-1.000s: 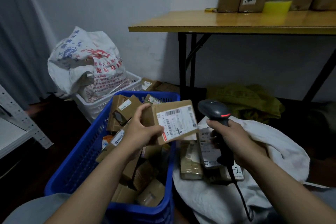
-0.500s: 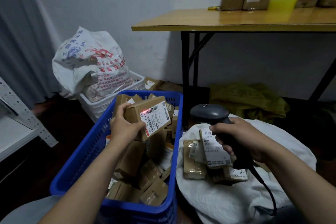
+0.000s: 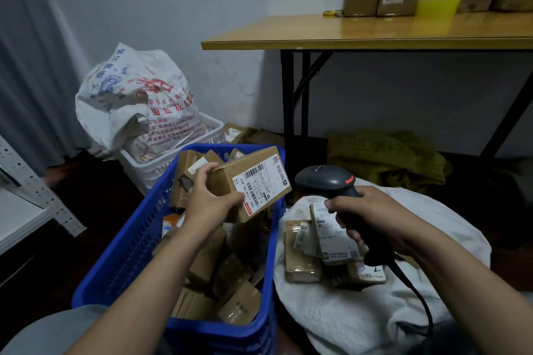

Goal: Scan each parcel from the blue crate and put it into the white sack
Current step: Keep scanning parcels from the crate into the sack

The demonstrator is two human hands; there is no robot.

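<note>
- left hand [image 3: 208,201] grips cardboard parcel [image 3: 253,181] by its left end, fingers curled over the top, thumb under; label side tilted toward the right, held over far part of blue crate [image 3: 135,242]
- right hand [image 3: 375,215] wrapped tight round handle of barcode scanner [image 3: 324,179], head pointing left at the parcel, just beside it
- white sack [image 3: 360,317] on the right, scanned parcels [image 3: 323,242] lying in its mouth under the right hand
- more parcels in crate

Brown labelled parcel [image 3: 259,179] aslant over the full blue crate [image 3: 124,253]; white sack [image 3: 360,320] with parcels [image 3: 301,256] alongside.
</note>
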